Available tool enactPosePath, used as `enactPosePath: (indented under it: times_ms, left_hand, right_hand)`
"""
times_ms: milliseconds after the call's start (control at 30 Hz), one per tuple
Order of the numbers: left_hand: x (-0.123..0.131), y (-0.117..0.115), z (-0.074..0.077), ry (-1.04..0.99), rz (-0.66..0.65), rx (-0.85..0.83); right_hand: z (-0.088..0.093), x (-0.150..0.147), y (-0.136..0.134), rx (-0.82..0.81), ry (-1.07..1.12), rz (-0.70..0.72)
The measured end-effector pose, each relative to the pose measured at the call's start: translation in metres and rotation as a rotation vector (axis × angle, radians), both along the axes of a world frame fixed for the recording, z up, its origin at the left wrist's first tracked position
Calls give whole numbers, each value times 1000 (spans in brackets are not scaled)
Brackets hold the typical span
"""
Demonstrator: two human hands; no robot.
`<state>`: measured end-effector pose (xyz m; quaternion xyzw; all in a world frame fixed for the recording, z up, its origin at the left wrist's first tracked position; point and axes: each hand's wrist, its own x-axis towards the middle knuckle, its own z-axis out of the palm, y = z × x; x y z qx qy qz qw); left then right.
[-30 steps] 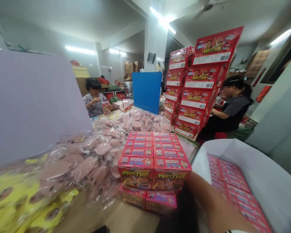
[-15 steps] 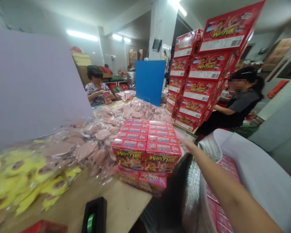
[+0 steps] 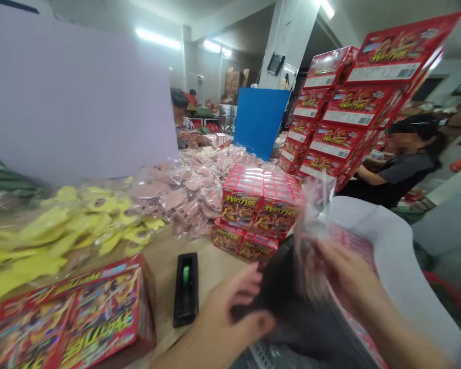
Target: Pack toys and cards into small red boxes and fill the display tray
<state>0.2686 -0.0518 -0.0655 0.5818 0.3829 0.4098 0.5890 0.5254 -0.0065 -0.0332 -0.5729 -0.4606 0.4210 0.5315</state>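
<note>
My right hand [image 3: 346, 274] is closed on a crinkled clear plastic bag [image 3: 311, 225] that stands up from it, blurred by motion. My left hand [image 3: 230, 310] sits low in the middle, its thumb and fingers pinching the edge of a dark sheet or bag [image 3: 288, 302] between the two hands. Just behind them rests a stack of small red printed boxes [image 3: 259, 205] on the wooden table [image 3: 211, 261]. On the right, a large white carton [image 3: 388, 241] holds rows of the same red boxes.
A black tape dispenser [image 3: 185, 289] lies left of my left hand, beside a red box [image 3: 80, 318]. Heaps of yellow [image 3: 77, 225] and pink [image 3: 184, 189] bagged toys cover the table. A tall red box stack [image 3: 341, 113], a blue panel [image 3: 259, 120] and two seated people stand beyond.
The view has swung left and down. My right hand pulled back from the red boxes and now grips a plastic bag. My left hand came into view, pinching the dark sheet.
</note>
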Motion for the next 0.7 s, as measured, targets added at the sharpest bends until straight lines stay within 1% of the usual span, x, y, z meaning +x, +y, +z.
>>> enactPosePath:
  times_ms: [67,100,133,167,200,267,300,367,433,500,567,633,700]
  left_hand:
    - [37,9,6,-195,12,-150]
    - [48,10,6,-250,21,-193]
    - [52,10,5,-275,41,-201]
    - [49,8,3,-267,73,-173]
    - [40,5,1,-238,118,-122]
    - [9,1,-2,-188,230,-14]
    - [-11,1,-3,-193,293,14]
    - [-53,8,-2,-239,419,3]
    - [-93,26,-1,-279,540,-33]
    - [-129,53,0,-280,648,-61]
    - [-157,86,1,-279,733,-80]
    - [-178,121,4,-282,810,-92]
    - [-196,151,9,-303,874,-92]
  right_hand:
    - [-5,-37,-49,62,-187,222]
    - [-9,-52,-66,102,-260,287]
    - [-13,-67,-78,136,-297,306]
    - [-17,-80,-86,163,-297,295]
    - [-22,-94,-89,179,-270,273]
    - [-33,-126,-86,180,-177,233]
    - [-38,-145,-81,183,-134,225]
    - [-45,-188,-64,209,-105,231]
    - [-50,-233,-40,261,-142,241]
    - [-53,-273,-10,308,-181,237]
    - [-54,-303,27,337,-183,222]
    - [-55,-322,67,361,-169,211]
    - [-56,-334,104,384,-169,230]
